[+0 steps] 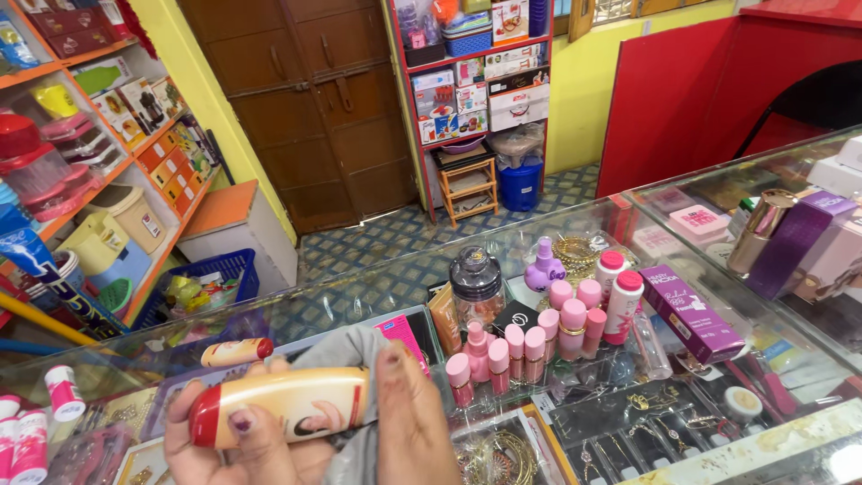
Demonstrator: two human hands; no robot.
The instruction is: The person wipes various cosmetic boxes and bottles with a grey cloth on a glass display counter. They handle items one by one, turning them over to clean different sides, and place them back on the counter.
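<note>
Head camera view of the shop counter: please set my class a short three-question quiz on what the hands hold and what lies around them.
1. True or false: the left hand holds a cream plastic lotion bottle with a red cap lying on its side.
2. What does the right hand press against that bottle?
A. a grey cloth
B. a sponge
C. a brush
3. Fill in: the purple rectangular carton lies on the ____ counter top.

Key:
1. True
2. A
3. glass
</note>
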